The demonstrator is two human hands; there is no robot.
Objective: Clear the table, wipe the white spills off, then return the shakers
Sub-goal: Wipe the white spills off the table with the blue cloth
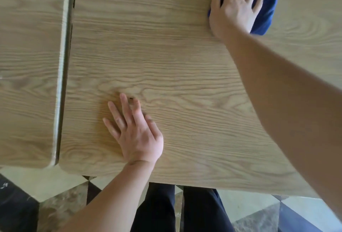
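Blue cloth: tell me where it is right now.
In the head view the cloth lies at the top right, on the far part of the table, pressed flat under the right hand.

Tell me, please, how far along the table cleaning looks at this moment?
Clearing looks done: nothing stands on the visible wooden table. Wiping is in hand: the right hand presses a blue cloth flat on the far side, while the left hand rests open on the top. No white spills show in view. Left: returning the shakers, which are out of frame.
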